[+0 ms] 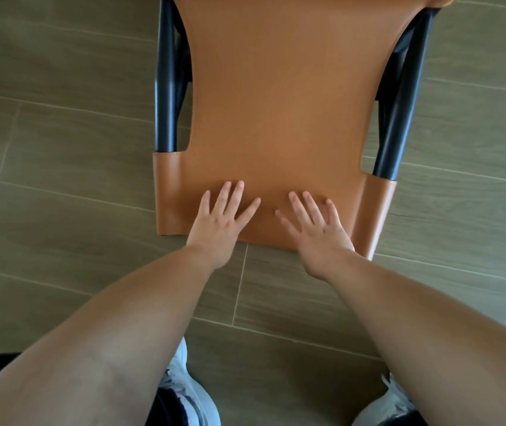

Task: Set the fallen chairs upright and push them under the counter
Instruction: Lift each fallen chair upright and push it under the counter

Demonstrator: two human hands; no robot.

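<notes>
Down on the wood-look floor (61, 186) is where it's all happening, so starting big: that floor is filling most of the view, and the tan leather chair (276, 103) is lying on it, stretching straight away from the person. Its long axis is running front to back, with the top edge of the backrest being the near end and the rest heading out of view at the top. Black frame tubes (165, 87) are running along both sides of the leather.

Key bit for the lift, I reckon: the near edge is sitting right under both hands, so neither one is really closer. The left hand (221, 222) is resting flat on the leather with fingers spread and straight, gripping nothing, and the right hand (316, 229) is doing the same just beside it. Pale shoes (193, 395) are peeking out at the bottom. No counter is showing anywhere.
</notes>
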